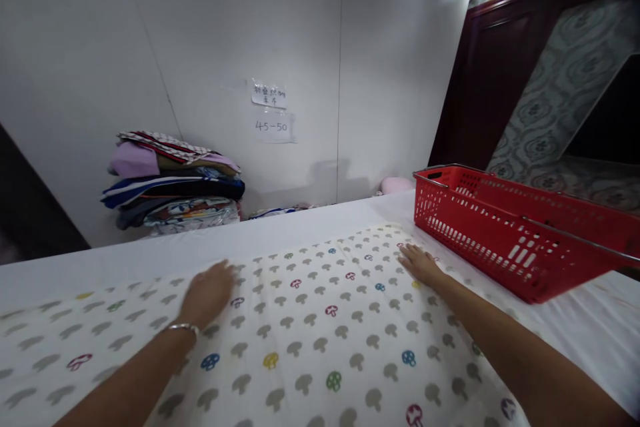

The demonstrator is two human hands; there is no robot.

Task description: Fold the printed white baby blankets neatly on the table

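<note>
A cream cloth printed with small mushrooms (320, 333) lies spread flat on a white table (150, 257). My left hand (207, 293) rests palm down on the cloth near its far edge, fingers stretched out, with a thin silver bracelet at the wrist. My right hand (420, 263) lies flat on the cloth's far right corner, fingers spread. Neither hand holds anything.
A red plastic basket (515, 230) with metal handles stands on the table at the right, close to my right hand. A pile of folded fabrics (173, 183) sits against the white wall at the back left. Two paper notes (273, 113) hang on the wall.
</note>
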